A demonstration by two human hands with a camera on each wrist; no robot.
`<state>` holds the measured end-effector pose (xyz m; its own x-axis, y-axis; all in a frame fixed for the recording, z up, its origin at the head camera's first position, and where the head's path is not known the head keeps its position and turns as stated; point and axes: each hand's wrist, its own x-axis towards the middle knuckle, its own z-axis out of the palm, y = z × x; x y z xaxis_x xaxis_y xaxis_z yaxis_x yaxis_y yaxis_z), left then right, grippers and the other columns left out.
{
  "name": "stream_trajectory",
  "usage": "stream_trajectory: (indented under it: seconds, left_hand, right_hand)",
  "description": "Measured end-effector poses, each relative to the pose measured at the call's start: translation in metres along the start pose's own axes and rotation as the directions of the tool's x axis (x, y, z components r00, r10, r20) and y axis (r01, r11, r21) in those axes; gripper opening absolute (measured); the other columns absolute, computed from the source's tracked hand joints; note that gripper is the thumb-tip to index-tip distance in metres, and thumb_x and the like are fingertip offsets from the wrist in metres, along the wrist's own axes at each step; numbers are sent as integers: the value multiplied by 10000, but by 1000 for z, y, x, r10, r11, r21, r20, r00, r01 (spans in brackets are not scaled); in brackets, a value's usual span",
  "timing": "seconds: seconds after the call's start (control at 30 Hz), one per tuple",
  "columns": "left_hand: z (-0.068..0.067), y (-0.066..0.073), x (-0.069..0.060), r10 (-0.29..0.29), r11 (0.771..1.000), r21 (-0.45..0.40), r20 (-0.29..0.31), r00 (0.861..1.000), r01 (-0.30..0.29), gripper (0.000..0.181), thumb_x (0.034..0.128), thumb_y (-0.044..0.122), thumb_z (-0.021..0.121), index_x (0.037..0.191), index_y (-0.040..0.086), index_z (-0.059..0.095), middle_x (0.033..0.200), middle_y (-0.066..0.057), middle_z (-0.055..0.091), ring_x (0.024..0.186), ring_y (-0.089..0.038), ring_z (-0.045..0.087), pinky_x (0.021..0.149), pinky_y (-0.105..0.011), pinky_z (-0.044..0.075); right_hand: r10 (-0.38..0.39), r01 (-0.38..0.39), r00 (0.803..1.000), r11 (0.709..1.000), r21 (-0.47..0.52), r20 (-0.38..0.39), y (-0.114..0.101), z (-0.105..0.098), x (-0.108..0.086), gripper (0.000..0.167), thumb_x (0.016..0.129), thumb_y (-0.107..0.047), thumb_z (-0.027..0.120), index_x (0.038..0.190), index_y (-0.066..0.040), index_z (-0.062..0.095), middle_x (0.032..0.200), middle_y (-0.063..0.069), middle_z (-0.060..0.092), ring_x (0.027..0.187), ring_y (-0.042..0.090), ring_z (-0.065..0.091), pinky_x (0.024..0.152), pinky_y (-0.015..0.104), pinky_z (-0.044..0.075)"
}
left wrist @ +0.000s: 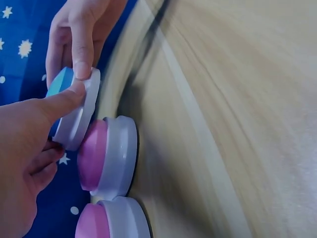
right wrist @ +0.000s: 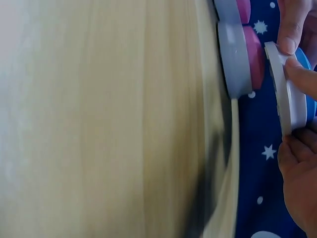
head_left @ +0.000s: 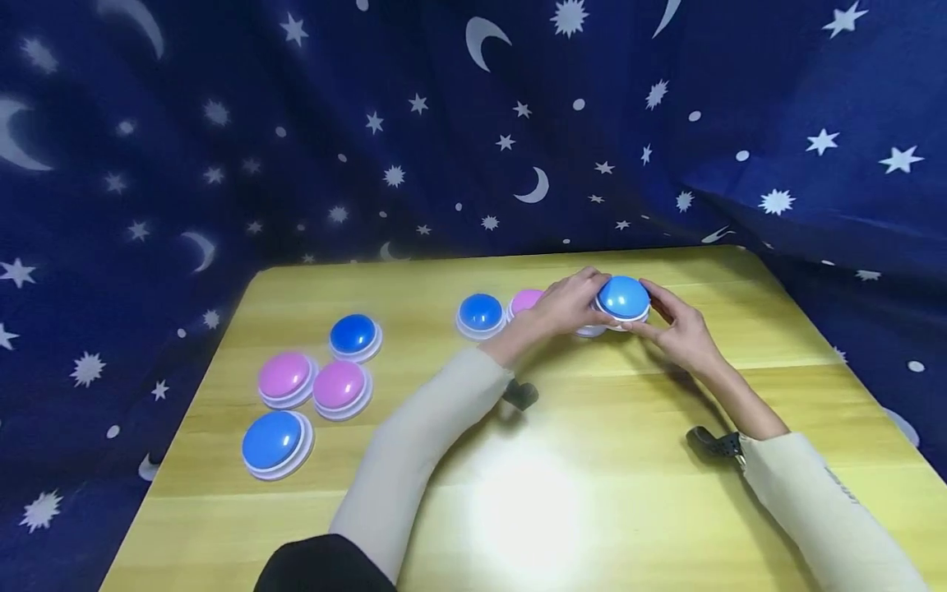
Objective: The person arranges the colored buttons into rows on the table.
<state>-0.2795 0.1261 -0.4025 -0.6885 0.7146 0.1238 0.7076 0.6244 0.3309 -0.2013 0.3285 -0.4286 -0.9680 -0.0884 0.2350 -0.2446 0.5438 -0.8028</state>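
Both hands hold one blue dome push button [head_left: 624, 298] with a white base, raised off the table in the wrist views. My left hand [head_left: 571, 304] grips its left side, thumb on the white rim. From the other side my right hand [head_left: 684, 335] grips it, its thumb also on the rim. Close below the held button, a pink button [left wrist: 94, 156] stands on the table; in the head view the left hand mostly hides it. Beside that stands another pink button [head_left: 524, 301], partly covered by the left hand, then a blue button [head_left: 481, 312] further left.
On the table's left side lie a blue button [head_left: 353, 334], two pink buttons [head_left: 284, 376] and a larger-looking blue button [head_left: 270, 440]. A dark blue star-and-moon cloth [head_left: 444, 131] hangs behind the wooden table [head_left: 629, 510]. Black devices [head_left: 713, 444] stick out at both wrists.
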Motion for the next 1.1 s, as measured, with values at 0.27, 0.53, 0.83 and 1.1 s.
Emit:
stream_trajectory:
  seconds: [0.27,0.53,0.83,1.1]
  left_hand:
    - [11,4,20,-5,999,32,67,998,3,785,867,530,713,1486,134,437,1432,-4,479,1255,-103,488,1005,-237,432]
    - [9,8,35,7,997,76,76,997,-13,748,875,545,690,1464,146,459,1413,13,490,1229,-94,503,996,-222,434]
    - [12,3,47,-12,985,173,120,993,-9,675,885,545,671,1416,165,499,1357,27,507,1175,-85,528,979,-210,436]
    - [28,13,50,-35,975,222,165,986,-3,691,876,575,663,1422,183,503,1328,67,523,1189,-41,508,978,-182,425]
  right_hand:
    - [43,-42,999,997,-63,24,13,-10,-1,749,917,-184,734,1516,15,332,1490,301,373,1345,477,364,1002,56,326]
    - [38,-37,999,997,-74,14,17,-20,5,747,917,-134,727,1513,43,313,1480,330,362,1340,488,360,1003,65,332]
    - [65,-62,997,993,-98,30,22,-14,14,775,927,-190,722,1515,61,285,1483,353,335,1325,523,362,1092,336,365]
    - [69,-55,996,970,-237,51,31,-19,3,787,930,-271,716,1491,96,304,1445,381,364,1275,565,399,998,622,367]
